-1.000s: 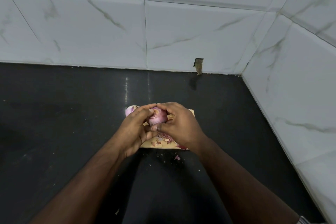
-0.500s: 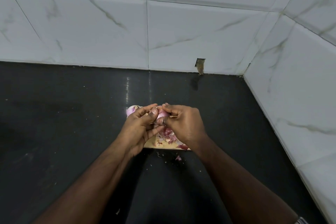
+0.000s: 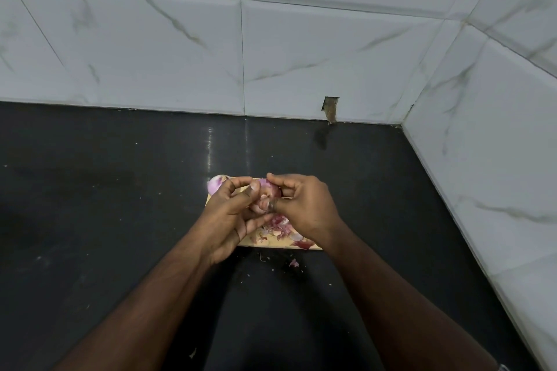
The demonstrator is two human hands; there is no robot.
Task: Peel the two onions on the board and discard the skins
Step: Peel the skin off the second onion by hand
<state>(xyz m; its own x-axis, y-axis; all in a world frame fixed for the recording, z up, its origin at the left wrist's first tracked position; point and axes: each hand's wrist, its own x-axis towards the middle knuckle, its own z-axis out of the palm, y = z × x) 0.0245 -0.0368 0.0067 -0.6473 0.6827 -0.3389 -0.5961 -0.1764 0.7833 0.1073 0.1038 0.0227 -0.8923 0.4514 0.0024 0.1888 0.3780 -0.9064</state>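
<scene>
Two hands meet over the small wooden board [image 3: 272, 245] in the middle of the frame. Wide dark counter [image 3: 105, 205] lies bare to the left and beyond the board, up to the white tiled walls [image 3: 180, 48] at the top and right. Two onions show: one onion [image 3: 266, 194] is held up between the hands, and the other onion [image 3: 215, 184] sits at the board's upper left corner. The left hand [image 3: 229, 214] cups the held onion with curled fingers, and the right hand [image 3: 301, 208] pinches its skin. Many purple skins [image 3: 280, 229] lie on the board's lower part, and one scrap [image 3: 294, 263] lies on the counter below. Since a moment ago the right thumb has slid lower on the onion
</scene>
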